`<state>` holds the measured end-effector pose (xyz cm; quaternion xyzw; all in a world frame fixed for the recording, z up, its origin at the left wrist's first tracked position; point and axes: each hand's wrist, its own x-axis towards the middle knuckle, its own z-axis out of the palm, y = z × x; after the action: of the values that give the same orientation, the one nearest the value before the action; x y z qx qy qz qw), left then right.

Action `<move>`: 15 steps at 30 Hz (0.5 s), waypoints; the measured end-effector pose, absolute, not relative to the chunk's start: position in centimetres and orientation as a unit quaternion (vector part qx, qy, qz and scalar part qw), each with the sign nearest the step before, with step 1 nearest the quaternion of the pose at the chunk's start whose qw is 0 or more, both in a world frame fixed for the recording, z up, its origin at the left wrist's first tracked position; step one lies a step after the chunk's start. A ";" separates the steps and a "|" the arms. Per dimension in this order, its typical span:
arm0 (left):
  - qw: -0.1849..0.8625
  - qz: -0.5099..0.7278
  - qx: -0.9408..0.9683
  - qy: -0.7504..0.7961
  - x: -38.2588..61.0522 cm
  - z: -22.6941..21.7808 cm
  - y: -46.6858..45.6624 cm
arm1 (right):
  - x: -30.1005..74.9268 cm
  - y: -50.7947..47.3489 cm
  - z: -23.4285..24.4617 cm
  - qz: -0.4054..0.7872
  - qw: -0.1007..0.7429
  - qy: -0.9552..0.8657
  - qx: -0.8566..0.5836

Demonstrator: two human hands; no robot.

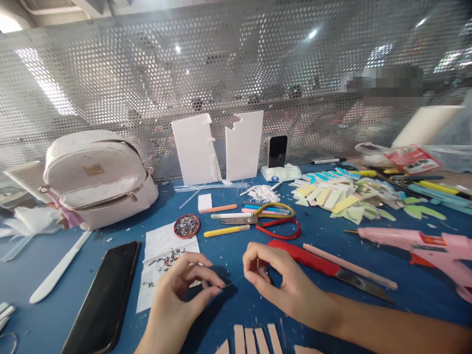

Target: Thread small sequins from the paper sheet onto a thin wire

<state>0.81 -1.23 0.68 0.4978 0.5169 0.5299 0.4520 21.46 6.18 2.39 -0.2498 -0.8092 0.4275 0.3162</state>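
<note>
A thin, pale strand (234, 282), like a thread, stretches between my two hands above the blue table. My left hand (186, 290) pinches one end between thumb and fingertip. The other end runs into the closed fingers of my right hand (282, 282). Beside my left hand lies a white paper (150, 265) scattered with small dark and shiny bits. A round red-rimmed dish (187, 226) of similar glittering bits sits at its upper edge. Close behind my right hand is a red-handled knife (309, 258). Below my hands lie several flat pinkish strips (260, 339).
Scissors (263, 220) and several coloured pens (226, 230) lie ahead. A pink glue gun (416, 246) rests at right, near piled paper scraps (342, 196). At left are a black phone (103, 295), a white plastic knife (61, 268) and a pale backpack (99, 177).
</note>
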 end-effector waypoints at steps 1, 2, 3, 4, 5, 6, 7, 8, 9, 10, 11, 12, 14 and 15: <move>0.451 0.531 0.498 0.516 0.8 0.7 -1.2 | 21.5 6.2 2.4 0.428 0.315 -0.809 -0.251; 0.451 0.533 0.498 0.515 0.8 0.6 -1.2 | 21.5 6.2 2.4 0.428 0.315 -0.809 -0.252; 0.452 0.534 0.496 0.514 0.8 0.6 -1.2 | 21.5 6.2 2.4 0.429 0.314 -0.809 -0.251; 0.453 0.536 0.494 0.512 0.8 0.5 -1.2 | 21.6 6.2 2.3 0.428 0.314 -0.810 -0.250; 0.454 0.539 0.492 0.512 0.8 0.5 -1.2 | 21.6 6.2 2.3 0.428 0.314 -0.810 -0.249; 0.455 0.541 0.489 0.511 0.8 0.5 -1.2 | 21.6 6.3 2.3 0.428 0.315 -0.810 -0.247; 0.456 0.543 0.488 0.509 0.7 0.4 -1.2 | 21.6 6.3 2.2 0.427 0.315 -0.811 -0.245; 0.457 0.546 0.486 0.507 0.7 0.4 -1.2 | 21.5 6.3 2.2 0.427 0.315 -0.811 -0.246; 0.458 0.548 0.485 0.504 0.7 0.3 -1.2 | 21.5 6.3 2.2 0.426 0.315 -0.811 -0.246; 0.460 0.550 0.485 0.501 0.7 0.3 -1.2 | 21.5 6.3 2.2 0.425 0.315 -0.812 -0.248; 0.460 0.551 0.486 0.498 0.7 0.3 -1.2 | 21.5 6.3 2.2 0.424 0.315 -0.811 -0.249; 0.460 0.553 0.487 0.496 0.7 0.3 -1.2 | 21.5 6.3 2.2 0.423 0.315 -0.812 -0.249; 0.457 0.553 0.492 0.494 0.7 0.4 -1.2 | 21.4 6.3 2.2 0.422 0.316 -0.812 -0.250; 0.455 0.552 0.495 0.494 0.7 0.4 -1.2 | 21.4 6.3 2.2 0.421 0.317 -0.812 -0.250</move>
<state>0.71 -1.20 0.39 0.4950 0.4935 0.5519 0.4548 21.44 6.27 2.22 -0.2502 -0.8120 0.4213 0.3170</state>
